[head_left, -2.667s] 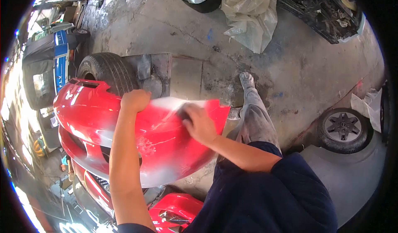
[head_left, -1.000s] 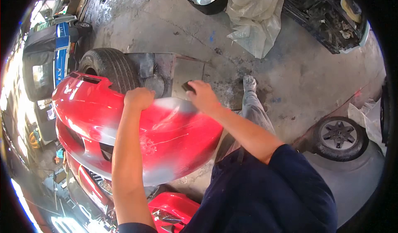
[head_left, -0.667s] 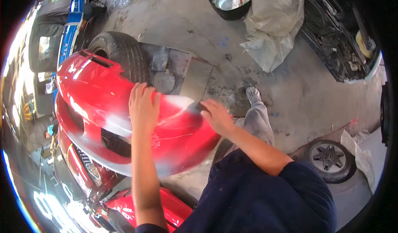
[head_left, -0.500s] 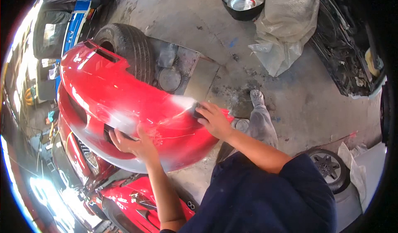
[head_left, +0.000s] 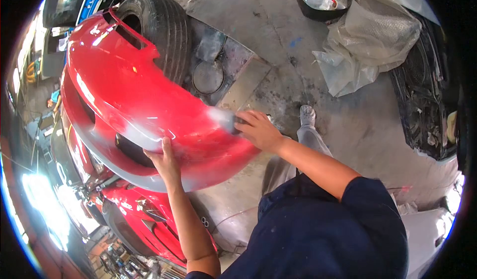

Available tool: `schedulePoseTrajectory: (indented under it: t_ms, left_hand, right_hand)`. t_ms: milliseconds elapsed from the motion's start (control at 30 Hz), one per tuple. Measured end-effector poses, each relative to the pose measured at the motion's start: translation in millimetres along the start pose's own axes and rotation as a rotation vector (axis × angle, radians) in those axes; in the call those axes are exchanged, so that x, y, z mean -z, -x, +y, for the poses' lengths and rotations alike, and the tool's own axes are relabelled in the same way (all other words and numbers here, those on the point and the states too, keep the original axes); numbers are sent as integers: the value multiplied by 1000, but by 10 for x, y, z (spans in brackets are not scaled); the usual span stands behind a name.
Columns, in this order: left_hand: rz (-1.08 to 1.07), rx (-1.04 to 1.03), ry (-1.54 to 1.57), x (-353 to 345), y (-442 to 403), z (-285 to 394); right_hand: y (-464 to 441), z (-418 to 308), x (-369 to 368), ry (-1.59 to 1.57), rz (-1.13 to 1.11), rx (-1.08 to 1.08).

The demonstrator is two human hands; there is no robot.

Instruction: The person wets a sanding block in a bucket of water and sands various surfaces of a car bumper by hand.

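Note:
A glossy red car bumper (head_left: 144, 92) with dull grey-white sanded patches lies in front of me, its far end against a tire. My left hand (head_left: 166, 162) grips the lip beside the bumper's dark opening (head_left: 133, 150), thumb on top and fingers partly hidden inside. Under the fingers of my right hand (head_left: 259, 131) is a small dark sanding block (head_left: 239, 124), pressed to the whitish patch (head_left: 220, 118) at the bumper's near right end. The block's underside is hidden.
Behind the bumper stand a large tire (head_left: 171, 35) and a round tin (head_left: 208, 77) on a board. A black bucket (head_left: 318, 13) and plastic sheeting (head_left: 370, 43) lie at the upper right. Another red car (head_left: 149, 219) is at the lower left.
My left hand has gone from spread fingers over the bumper to a grip on its opening's edge. My right hand stays at the whitish patch with the block. The view has shifted.

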State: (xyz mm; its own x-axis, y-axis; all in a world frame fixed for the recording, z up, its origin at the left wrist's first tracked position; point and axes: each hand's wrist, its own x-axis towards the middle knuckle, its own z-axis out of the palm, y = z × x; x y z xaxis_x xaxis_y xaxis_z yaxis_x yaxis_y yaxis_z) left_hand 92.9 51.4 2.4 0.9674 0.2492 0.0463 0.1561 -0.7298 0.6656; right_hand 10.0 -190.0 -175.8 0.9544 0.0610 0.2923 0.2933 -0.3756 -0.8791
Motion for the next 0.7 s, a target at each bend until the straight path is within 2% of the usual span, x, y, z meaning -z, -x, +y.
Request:
schedulePoseTrajectory:
  t_ms: [133, 233, 333, 367, 533, 700]
  left_hand:
    - [-19, 14, -20, 31, 9, 32]
    - [-21, -10, -44, 53, -40, -131]
    - [-48, 24, -29, 59, -11, 21]
    - [-40, 37, -34, 56, -11, 22]
    - [-29, 63, -56, 57, 28, 127]
    - [-33, 69, -32, 47, 0, 95]
  right_hand:
    - [-666, -156, -56, -75, 112, 64]
    - [-437, 2, -108, -30, 117, 76]
    - [71, 283, -23, 41, -69, 37]
    - [53, 294, -79, 10, -29, 67]
    - [-950, -263, -50, -122, 108, 154]
    - [-130, 141, -8, -38, 52, 159]
